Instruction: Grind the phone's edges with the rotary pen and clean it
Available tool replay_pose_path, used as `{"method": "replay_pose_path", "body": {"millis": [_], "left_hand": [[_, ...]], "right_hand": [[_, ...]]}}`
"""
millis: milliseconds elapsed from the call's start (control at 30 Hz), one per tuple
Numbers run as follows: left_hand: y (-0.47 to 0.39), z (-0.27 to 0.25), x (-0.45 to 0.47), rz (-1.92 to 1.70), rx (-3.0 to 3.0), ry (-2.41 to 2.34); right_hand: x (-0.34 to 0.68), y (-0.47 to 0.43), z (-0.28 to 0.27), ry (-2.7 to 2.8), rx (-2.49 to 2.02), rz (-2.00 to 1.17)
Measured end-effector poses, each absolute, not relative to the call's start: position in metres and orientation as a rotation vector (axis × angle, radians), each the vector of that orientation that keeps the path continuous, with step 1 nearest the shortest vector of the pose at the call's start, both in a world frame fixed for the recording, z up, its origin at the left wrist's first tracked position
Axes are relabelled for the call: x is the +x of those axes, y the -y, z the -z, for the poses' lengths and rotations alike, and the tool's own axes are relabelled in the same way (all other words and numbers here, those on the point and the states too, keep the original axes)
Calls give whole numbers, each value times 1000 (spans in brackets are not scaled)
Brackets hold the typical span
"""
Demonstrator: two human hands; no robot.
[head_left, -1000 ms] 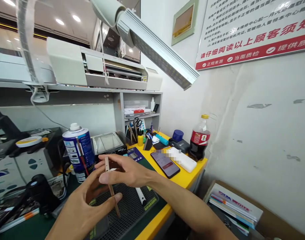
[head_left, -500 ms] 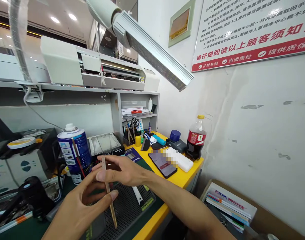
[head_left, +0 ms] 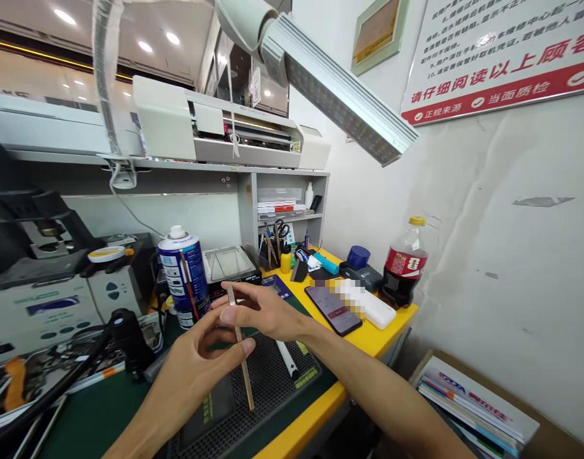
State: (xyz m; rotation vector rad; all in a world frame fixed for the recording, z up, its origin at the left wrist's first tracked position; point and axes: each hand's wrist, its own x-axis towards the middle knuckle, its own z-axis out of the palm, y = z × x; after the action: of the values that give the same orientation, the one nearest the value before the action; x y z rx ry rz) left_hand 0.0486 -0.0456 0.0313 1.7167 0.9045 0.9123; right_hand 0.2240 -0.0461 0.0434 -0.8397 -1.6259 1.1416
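A thin, gold-edged phone stands nearly upright over the bench mat, turned so that only its narrow side shows. My left hand is closed around its lower and middle part, the thumb lying across the edge. Higher up, my right hand pinches the same phone between thumb and fingers. Both faces of the phone are out of sight. Below the hands lies a black perforated mat with a white pen-like tool on it.
A blue spray can stands left of the hands. On the yellow table edge side lie a lit phone and a white block, near a cola bottle. A lamp hangs overhead; a black arm stands left.
The view has swung left, so the surroundings sit further right and more equipment shows at the left. Both hands keep the phone in much the same grip.
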Motion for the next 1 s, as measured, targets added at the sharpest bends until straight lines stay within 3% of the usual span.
{"method": "replay_pose_path", "body": {"millis": [467, 1000], "left_hand": [[39, -29, 44, -833, 1461, -709], [40, -25, 48, -671, 1411, -517]], "right_hand": [[227, 38, -36, 1545, -847, -1266], [212, 18, -24, 964, -1150, -1335]]}}
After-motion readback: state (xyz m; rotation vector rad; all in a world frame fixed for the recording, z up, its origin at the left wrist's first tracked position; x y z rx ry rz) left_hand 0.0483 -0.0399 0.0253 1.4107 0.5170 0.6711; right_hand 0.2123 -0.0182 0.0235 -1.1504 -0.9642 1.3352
